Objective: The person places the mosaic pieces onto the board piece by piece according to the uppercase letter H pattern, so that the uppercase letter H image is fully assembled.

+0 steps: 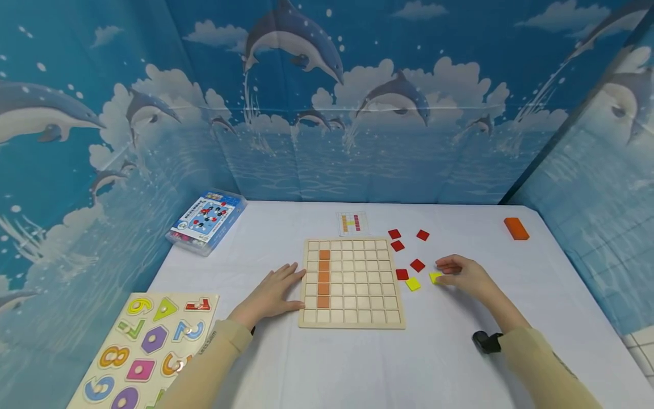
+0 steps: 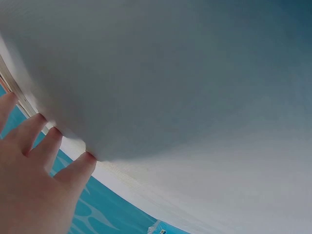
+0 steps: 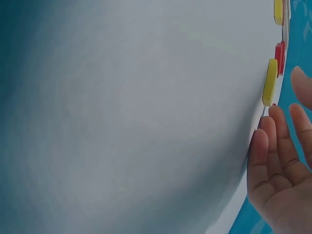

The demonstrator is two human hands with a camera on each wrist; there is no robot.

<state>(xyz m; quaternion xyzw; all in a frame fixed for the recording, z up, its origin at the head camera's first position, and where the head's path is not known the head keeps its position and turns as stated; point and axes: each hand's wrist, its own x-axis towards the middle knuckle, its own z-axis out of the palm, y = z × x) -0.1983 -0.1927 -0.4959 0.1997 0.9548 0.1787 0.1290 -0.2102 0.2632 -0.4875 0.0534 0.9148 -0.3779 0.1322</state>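
Observation:
A square wooden grid board lies on the table, with several orange tiles in one column near its left side. My left hand has its fingers spread, fingertips and thumb at the board's left edge; the left wrist view shows these fingers loosely bent along that edge. To the right of the board, my right hand is beside a yellow tile. In the right wrist view its relaxed fingers stand apart from the thumb, fingertips just short of the yellow tile.
Another yellow tile and several red tiles lie right of the board. A pattern card sits behind it. Farther off are an orange block, a plastic box and a number-and-shape puzzle board.

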